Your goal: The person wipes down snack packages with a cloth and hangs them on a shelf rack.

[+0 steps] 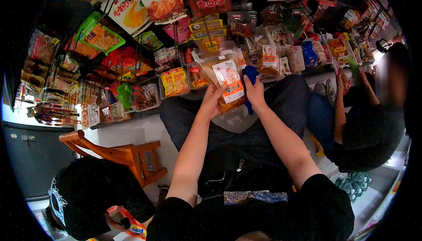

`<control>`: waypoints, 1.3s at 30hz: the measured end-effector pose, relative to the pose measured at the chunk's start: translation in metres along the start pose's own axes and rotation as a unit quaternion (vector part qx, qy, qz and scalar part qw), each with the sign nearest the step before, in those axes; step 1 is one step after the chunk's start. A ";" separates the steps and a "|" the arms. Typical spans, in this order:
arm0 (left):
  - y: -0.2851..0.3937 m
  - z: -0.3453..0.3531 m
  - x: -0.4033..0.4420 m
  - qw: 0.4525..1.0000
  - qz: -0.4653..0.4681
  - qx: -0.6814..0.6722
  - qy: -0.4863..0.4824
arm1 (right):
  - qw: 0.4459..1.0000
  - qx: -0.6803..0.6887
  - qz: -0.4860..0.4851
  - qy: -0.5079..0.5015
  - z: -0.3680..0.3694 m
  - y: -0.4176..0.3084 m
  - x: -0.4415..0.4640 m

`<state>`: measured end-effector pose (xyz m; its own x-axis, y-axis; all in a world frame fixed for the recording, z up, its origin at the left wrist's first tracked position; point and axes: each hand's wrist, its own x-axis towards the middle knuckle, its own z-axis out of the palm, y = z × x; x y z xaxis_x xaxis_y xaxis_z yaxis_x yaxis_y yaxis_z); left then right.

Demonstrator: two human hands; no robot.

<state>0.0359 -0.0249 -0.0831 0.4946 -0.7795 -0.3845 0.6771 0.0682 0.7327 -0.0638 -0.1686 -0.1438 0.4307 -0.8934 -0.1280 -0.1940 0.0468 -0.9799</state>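
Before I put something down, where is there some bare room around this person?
Pale floor looks free between the wooden chair and left leg; a smaller patch shows between the legs, below the held packet. Ahead, displayed packets crowd tightly.

A packet (229,79) is resting between left hand (212,103) and cloth (250,72) in right hand (255,92), before a shelf (127,120); a chair (125,156) is standing left, a person (369,135) occupying the right.

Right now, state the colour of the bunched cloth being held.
The cloth is blue, seen in the head view.
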 end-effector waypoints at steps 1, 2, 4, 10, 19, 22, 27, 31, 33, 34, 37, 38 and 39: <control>0.001 0.001 0.000 1.000 0.007 0.011 0.004 | 0.999 0.014 0.015 0.031 0.001 -0.001 0.001; 0.001 0.001 -0.001 1.000 0.014 0.022 0.008 | 0.997 0.028 0.029 0.062 0.001 -0.002 0.002; 0.003 0.004 -0.002 1.000 0.023 0.011 0.007 | 0.999 0.027 -0.007 0.016 -0.004 -0.032 -0.010; 0.006 0.009 -0.007 1.000 -0.002 -0.002 0.020 | 0.960 -0.149 -0.161 -0.172 -0.006 -0.055 -0.038; 0.002 -0.003 -0.004 0.998 -0.002 -0.058 0.008 | 0.802 -0.402 -0.396 -0.198 -0.001 -0.075 -0.072; 0.003 -0.001 -0.008 0.991 -0.062 -0.122 -0.009 | 0.790 -0.420 -0.405 -0.190 0.001 -0.086 -0.073; 0.008 -0.010 -0.004 0.981 0.000 -0.183 -0.064 | 0.737 -0.400 -0.471 -0.275 -0.004 -0.090 -0.077; 0.017 -0.010 -0.007 0.985 0.052 -0.163 -0.002 | 0.753 -0.370 -0.469 -0.275 -0.004 -0.083 -0.077; 0.018 -0.007 -0.009 0.980 0.056 -0.190 0.004 | 0.786 -0.378 -0.436 -0.222 -0.004 -0.081 -0.073; 0.016 -0.007 -0.008 0.978 0.059 -0.201 -0.003 | 0.825 -0.347 -0.405 -0.189 -0.004 -0.081 -0.071; 0.011 -0.007 -0.005 0.974 0.063 -0.214 -0.032 | 0.894 -0.256 -0.351 -0.109 0.001 -0.064 -0.060; 0.007 -0.009 -0.002 0.976 0.062 -0.205 -0.038 | 0.938 -0.167 -0.294 -0.076 0.003 -0.060 -0.060; 0.004 -0.010 0.000 0.978 0.062 -0.195 -0.045 | 0.962 -0.102 -0.239 -0.082 0.004 -0.053 -0.054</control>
<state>0.0445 -0.0184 -0.0857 0.5480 -0.8003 -0.2433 0.7803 0.3843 0.4933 -0.0732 -0.1211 -0.0860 0.6439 -0.7072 0.2918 -0.1004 -0.4562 -0.8842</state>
